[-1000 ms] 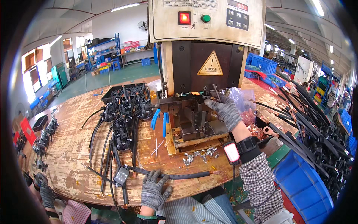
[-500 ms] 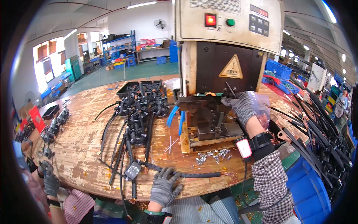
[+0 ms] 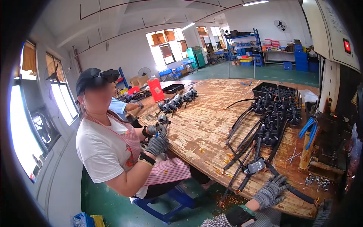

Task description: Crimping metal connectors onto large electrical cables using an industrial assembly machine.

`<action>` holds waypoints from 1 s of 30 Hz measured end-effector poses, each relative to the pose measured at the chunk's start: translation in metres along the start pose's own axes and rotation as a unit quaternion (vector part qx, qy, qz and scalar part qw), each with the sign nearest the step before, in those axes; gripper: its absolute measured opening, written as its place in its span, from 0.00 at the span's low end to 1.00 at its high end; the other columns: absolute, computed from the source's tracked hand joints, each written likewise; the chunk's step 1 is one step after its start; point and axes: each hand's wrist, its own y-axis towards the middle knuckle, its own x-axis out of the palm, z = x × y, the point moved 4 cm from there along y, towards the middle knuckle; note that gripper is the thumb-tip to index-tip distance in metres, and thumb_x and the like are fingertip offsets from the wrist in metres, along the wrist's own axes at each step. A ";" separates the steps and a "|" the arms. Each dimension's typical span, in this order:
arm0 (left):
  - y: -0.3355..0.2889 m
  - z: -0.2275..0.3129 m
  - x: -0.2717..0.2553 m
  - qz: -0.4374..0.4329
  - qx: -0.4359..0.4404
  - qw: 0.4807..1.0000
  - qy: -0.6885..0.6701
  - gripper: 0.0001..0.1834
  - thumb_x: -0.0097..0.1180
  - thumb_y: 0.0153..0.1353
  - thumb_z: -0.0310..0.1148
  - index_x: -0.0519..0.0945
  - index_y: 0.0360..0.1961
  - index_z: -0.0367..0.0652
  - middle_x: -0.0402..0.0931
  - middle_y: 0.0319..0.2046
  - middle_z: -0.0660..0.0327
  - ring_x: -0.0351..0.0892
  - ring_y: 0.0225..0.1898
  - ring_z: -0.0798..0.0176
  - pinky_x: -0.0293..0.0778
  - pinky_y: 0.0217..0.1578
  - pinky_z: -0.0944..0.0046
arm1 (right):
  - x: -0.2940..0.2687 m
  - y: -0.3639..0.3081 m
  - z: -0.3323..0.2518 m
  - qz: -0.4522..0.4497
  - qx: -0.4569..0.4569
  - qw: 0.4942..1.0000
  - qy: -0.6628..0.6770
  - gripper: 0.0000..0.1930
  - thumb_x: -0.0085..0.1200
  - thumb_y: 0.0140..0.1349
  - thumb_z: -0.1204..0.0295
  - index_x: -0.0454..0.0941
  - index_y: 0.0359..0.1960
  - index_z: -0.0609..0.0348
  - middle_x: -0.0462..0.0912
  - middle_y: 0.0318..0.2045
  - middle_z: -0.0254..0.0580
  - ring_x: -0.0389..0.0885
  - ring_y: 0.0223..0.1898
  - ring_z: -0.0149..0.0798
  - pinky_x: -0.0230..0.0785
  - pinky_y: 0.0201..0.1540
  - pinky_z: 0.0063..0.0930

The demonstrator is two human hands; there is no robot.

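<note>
I am seeing the black cable harness (image 3: pixel 264 151) lying across the wooden worktop (image 3: pixel 204 125), its flat connector end (image 3: pixel 256 165) near the front edge. My left hand (image 3: pixel 270 191), in a grey knit glove, is resting spread and released just below that connector, fingers (image 3: pixel 281 181) touching a black strap (image 3: pixel 298 193). My right hand (image 3: pixel 321 213) is barely showing at the lower edge; I cannot tell its grip. Beside the harness, small metal clips (image 3: pixel 317 181) are lying loose. Across the worktop, a co-worker's gloved hands (image 3: pixel 157 138) are gripping a small part.
</note>
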 end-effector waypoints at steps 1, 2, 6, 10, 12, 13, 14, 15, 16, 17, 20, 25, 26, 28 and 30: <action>-0.002 -0.002 -0.002 0.010 0.002 1.000 0.005 0.27 0.50 0.55 0.41 0.67 0.54 0.41 0.54 0.60 0.47 0.49 0.64 0.46 0.47 0.61 0.47 | -0.001 -0.004 -0.007 0.079 -0.081 0.993 -0.045 0.19 0.55 0.55 0.55 0.75 0.39 0.60 0.80 0.26 0.43 0.78 0.28 0.41 0.71 0.32 0.29; -0.003 -0.002 -0.003 0.019 0.006 1.000 0.008 0.27 0.50 0.55 0.40 0.67 0.55 0.41 0.54 0.60 0.48 0.49 0.64 0.46 0.46 0.61 0.47 | 0.005 0.000 0.009 0.014 0.020 0.987 -0.157 0.23 0.54 0.54 0.50 0.76 0.39 0.57 0.81 0.30 0.45 0.79 0.30 0.41 0.71 0.32 0.27; -0.003 -0.003 0.005 0.022 0.016 1.000 0.002 0.26 0.49 0.55 0.40 0.67 0.54 0.41 0.55 0.60 0.48 0.49 0.64 0.47 0.46 0.62 0.50 | 0.005 -0.006 0.019 -0.002 0.104 0.976 -0.192 0.26 0.52 0.54 0.46 0.76 0.40 0.57 0.81 0.32 0.45 0.80 0.32 0.42 0.71 0.34 0.27; -0.005 -0.001 -0.001 0.006 0.005 1.000 0.014 0.26 0.49 0.55 0.39 0.67 0.54 0.40 0.55 0.60 0.47 0.49 0.64 0.47 0.46 0.61 0.50 | 0.000 -0.008 0.001 0.042 0.055 0.997 -0.029 0.27 0.51 0.54 0.45 0.76 0.40 0.59 0.81 0.33 0.46 0.79 0.33 0.44 0.71 0.36 0.29; -0.005 -0.002 -0.003 -0.012 0.002 0.999 0.033 0.27 0.48 0.57 0.43 0.66 0.56 0.41 0.53 0.61 0.48 0.48 0.64 0.45 0.47 0.61 0.48 | 0.000 -0.005 -0.004 0.017 0.077 0.996 -0.052 0.27 0.52 0.54 0.47 0.76 0.40 0.60 0.81 0.34 0.47 0.79 0.35 0.45 0.70 0.38 0.31; -0.005 -0.003 -0.003 -0.012 -0.004 0.999 0.036 0.27 0.48 0.57 0.43 0.66 0.56 0.41 0.53 0.61 0.48 0.48 0.64 0.45 0.47 0.61 0.48 | 0.000 -0.001 -0.015 0.012 0.062 0.997 -0.039 0.27 0.52 0.54 0.47 0.76 0.40 0.62 0.81 0.34 0.48 0.79 0.36 0.46 0.69 0.40 0.32; -0.005 -0.005 -0.002 -0.007 0.000 0.999 0.035 0.27 0.48 0.57 0.43 0.66 0.56 0.42 0.53 0.61 0.48 0.49 0.64 0.46 0.47 0.61 0.48 | -0.002 -0.001 -0.022 0.010 0.049 0.998 -0.032 0.27 0.52 0.55 0.48 0.75 0.40 0.63 0.80 0.35 0.49 0.78 0.38 0.48 0.68 0.42 0.33; -0.005 -0.006 -0.002 -0.002 0.003 0.999 0.035 0.27 0.48 0.57 0.43 0.66 0.56 0.42 0.53 0.61 0.48 0.49 0.64 0.46 0.47 0.61 0.48 | -0.001 0.000 -0.020 0.009 0.049 0.998 -0.034 0.27 0.52 0.55 0.48 0.75 0.40 0.63 0.80 0.35 0.49 0.78 0.38 0.48 0.68 0.42 0.33; -0.004 -0.006 0.000 -0.002 0.006 0.999 0.032 0.27 0.48 0.57 0.43 0.66 0.56 0.42 0.53 0.61 0.48 0.49 0.64 0.46 0.47 0.61 0.48 | -0.002 0.000 -0.017 0.010 0.058 0.998 -0.032 0.27 0.52 0.54 0.48 0.76 0.40 0.64 0.80 0.35 0.50 0.78 0.38 0.49 0.68 0.43 0.34; -0.003 -0.006 0.001 0.002 0.011 0.999 0.034 0.27 0.49 0.57 0.43 0.66 0.56 0.42 0.53 0.61 0.48 0.49 0.64 0.46 0.48 0.61 0.48 | -0.003 -0.001 -0.014 0.010 0.067 0.997 -0.030 0.27 0.52 0.54 0.48 0.76 0.39 0.64 0.80 0.36 0.51 0.77 0.39 0.49 0.67 0.44 0.34; -0.001 -0.002 0.002 0.001 0.024 0.999 0.033 0.27 0.49 0.57 0.43 0.66 0.56 0.42 0.54 0.60 0.48 0.49 0.64 0.46 0.48 0.60 0.48 | -0.006 -0.006 -0.007 0.037 0.064 0.996 -0.046 0.27 0.52 0.54 0.48 0.77 0.39 0.63 0.80 0.37 0.51 0.78 0.38 0.49 0.68 0.43 0.34; -0.003 -0.006 0.001 -0.005 0.009 0.999 0.041 0.27 0.49 0.57 0.42 0.66 0.56 0.42 0.55 0.60 0.48 0.50 0.63 0.46 0.49 0.60 0.49 | -0.004 -0.002 -0.020 -0.009 0.106 0.994 -0.027 0.27 0.50 0.56 0.48 0.77 0.41 0.62 0.80 0.37 0.51 0.78 0.37 0.49 0.69 0.42 0.34; -0.003 -0.006 0.001 -0.005 0.008 0.999 0.040 0.27 0.49 0.57 0.43 0.66 0.56 0.42 0.55 0.60 0.48 0.50 0.63 0.46 0.49 0.60 0.49 | -0.004 -0.002 -0.020 -0.005 0.092 0.995 -0.025 0.27 0.49 0.57 0.48 0.77 0.41 0.62 0.80 0.36 0.51 0.78 0.37 0.48 0.69 0.41 0.34; -0.004 -0.004 -0.002 -0.003 0.006 0.999 0.040 0.27 0.49 0.57 0.43 0.66 0.56 0.42 0.55 0.60 0.48 0.50 0.63 0.46 0.49 0.60 0.49 | -0.004 0.000 -0.022 0.001 0.084 0.996 -0.026 0.26 0.48 0.58 0.48 0.77 0.41 0.62 0.80 0.37 0.51 0.78 0.37 0.48 0.69 0.41 0.34; -0.004 -0.002 -0.004 -0.003 0.001 0.999 0.042 0.27 0.48 0.57 0.43 0.66 0.56 0.42 0.55 0.60 0.48 0.50 0.63 0.46 0.49 0.60 0.49 | -0.002 0.001 -0.020 0.009 0.077 0.997 -0.029 0.26 0.48 0.58 0.48 0.77 0.41 0.62 0.80 0.37 0.50 0.78 0.37 0.48 0.69 0.41 0.33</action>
